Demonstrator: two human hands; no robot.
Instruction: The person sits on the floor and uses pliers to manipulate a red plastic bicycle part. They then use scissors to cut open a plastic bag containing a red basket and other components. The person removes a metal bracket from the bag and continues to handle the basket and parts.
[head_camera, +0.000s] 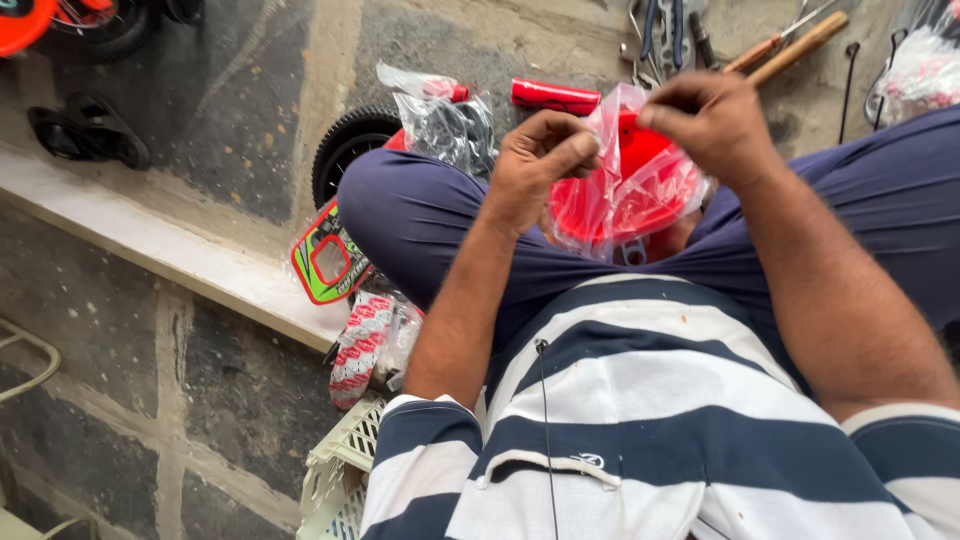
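Your left hand (540, 150) and right hand (705, 115) both pinch the top edge of a clear plastic bag (650, 175) holding a red plastic part (625, 205) — fingers closed tight on the film, above your lap. The film looks thin, soft and slippery; the part inside seems light but stiff, so the firmest hold is probably the bag's mouth, where you have it. Beyond your grip lie a small black wheel (345, 145), a red tube (555, 96) and hand tools (665, 35) on the stone floor.

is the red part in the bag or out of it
In. The red part shows through the clear bag, whose top the left hand and right hand pinch.
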